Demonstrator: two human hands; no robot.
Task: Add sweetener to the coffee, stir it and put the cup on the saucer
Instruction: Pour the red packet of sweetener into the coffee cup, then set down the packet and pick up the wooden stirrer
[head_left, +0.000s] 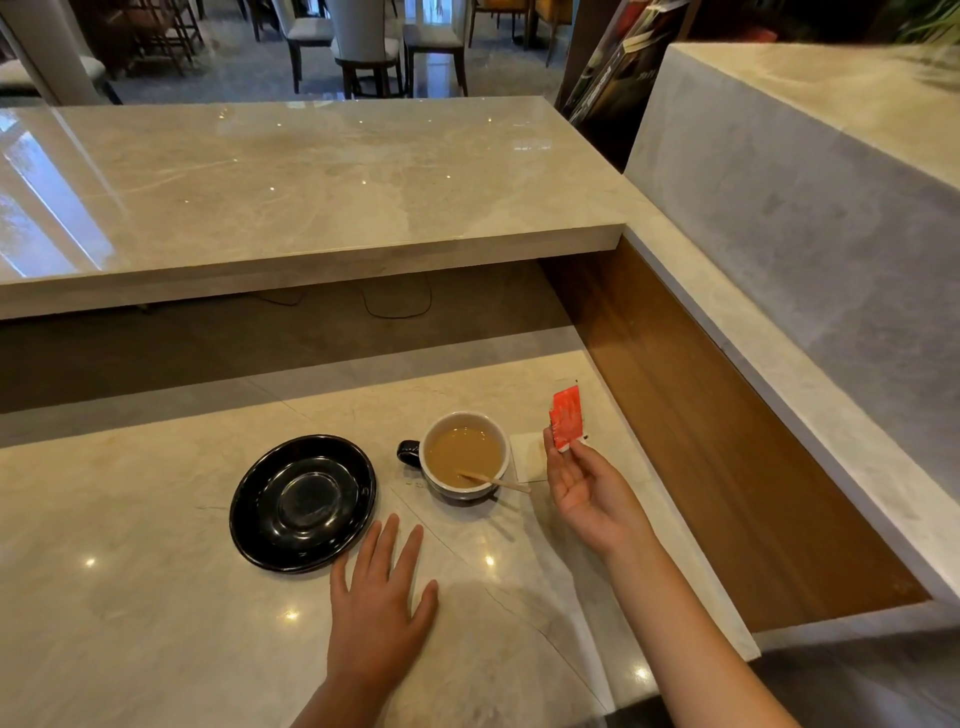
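Head view, the only one supplied.

Progress: The cup (464, 456) stands on the bench (156, 597), not on the saucer (304, 503), so placement is outstanding. The coffee (462, 453) is light brown; a wooden stirrer (493, 481) rests in it, leaning over the rim toward 4 o'clock, with no hand on it. A red sweetener packet (567, 420) is held upright beside the cup, not over it. Its top edge looks ragged, which suggests it is torn open, but whether its contents have gone into the coffee cannot be told. Judgement: the task is at the sweetener step or just past it; stirring may remain and the transfer to the saucer certainly does.

Hands: The right hand (587, 488) is palm-up, thumb and fingertips pinched together on the packet's lower end, remaining fingers loosely curled. The left hand (382, 597) lies flat on the bench, fingers spread apart, holding nothing.

Positions: The cup lies at about 9 o'clock from the right hand, near but not touching; its handle (408, 451) points toward the saucer. The stirrer's free end stops just short of that hand. From the left hand, the cup lies at about 1 o'clock, apart; the empty saucer lies at about 11 o'clock, its rim just beside the fingertips (390, 522). A pale napkin (527, 457) lies on the bench between cup and right hand.
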